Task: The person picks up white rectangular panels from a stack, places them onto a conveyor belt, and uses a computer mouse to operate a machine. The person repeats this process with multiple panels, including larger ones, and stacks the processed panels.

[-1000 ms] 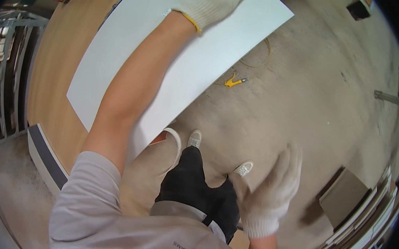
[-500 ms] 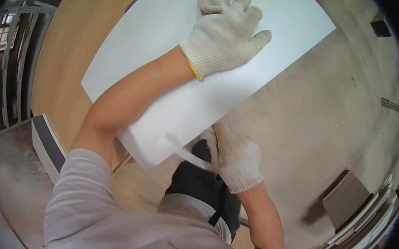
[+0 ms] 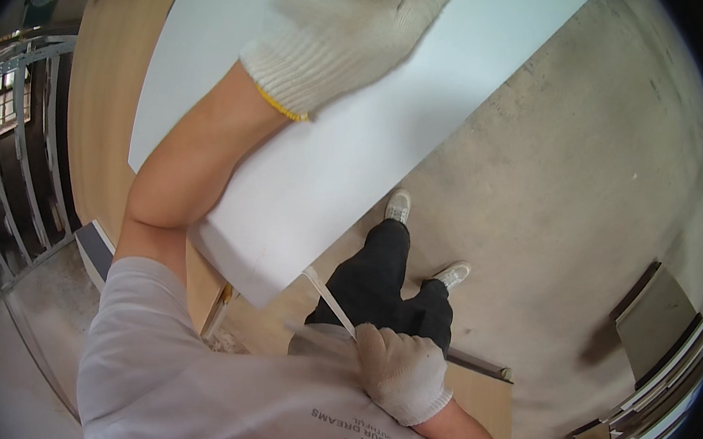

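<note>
A large white board (image 3: 311, 194) lies across a wood-coloured tabletop (image 3: 104, 108). My left hand (image 3: 336, 38), in a cream knitted glove with a yellow cuff edge, rests flat on its face; some fingertips run past the upper edge of the view. My right hand (image 3: 403, 377), gloved too, is closed low in front of my body. From its fingers a thin white strip (image 3: 331, 305) stretches up to the board's near right edge, close to the near corner. What lies inside the closed right fingers is hidden.
Concrete floor (image 3: 543, 188) lies to the right, with my shoes on it. Stacked panels (image 3: 657, 324) lean at the lower right. A metal rack (image 3: 15, 158) stands at the left. Beside my right arm is another wood-coloured panel (image 3: 478, 404).
My right hand has pulled down toward my body with the strip, which now looks straighter. The view has shifted, and my left hand appears higher and larger, still on the board.
</note>
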A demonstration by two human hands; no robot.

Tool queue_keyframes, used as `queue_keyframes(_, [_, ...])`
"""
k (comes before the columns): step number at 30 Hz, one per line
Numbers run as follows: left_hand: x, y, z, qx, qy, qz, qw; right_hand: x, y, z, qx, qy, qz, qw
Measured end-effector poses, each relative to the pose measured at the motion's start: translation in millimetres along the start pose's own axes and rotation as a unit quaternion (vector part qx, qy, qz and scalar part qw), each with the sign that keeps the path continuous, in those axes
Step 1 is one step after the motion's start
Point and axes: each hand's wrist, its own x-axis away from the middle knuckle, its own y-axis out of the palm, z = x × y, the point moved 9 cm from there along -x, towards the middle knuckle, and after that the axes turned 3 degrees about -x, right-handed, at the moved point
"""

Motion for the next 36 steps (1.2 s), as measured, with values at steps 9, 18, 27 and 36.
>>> queue_keyframes(9, [7,7,-15,-0.003,0.008,-0.016,1.0,82,47,-22,-0.058,0.047,-0.043,0.996])
queue_keyframes(18, [62,63,-43,-0.01,-0.005,-0.099,0.995,363,30,133,0.069,0.495,0.103,0.86])
queue_keyframes(27, [84,126,-20,-0.154,-0.022,0.013,0.988,459,69,298,-0.032,0.666,0.47,0.579])
queue_keyframes(36, [282,36,-1,0.093,-0.22,0.074,0.968,406,135,431,-0.247,0.731,0.208,0.601])
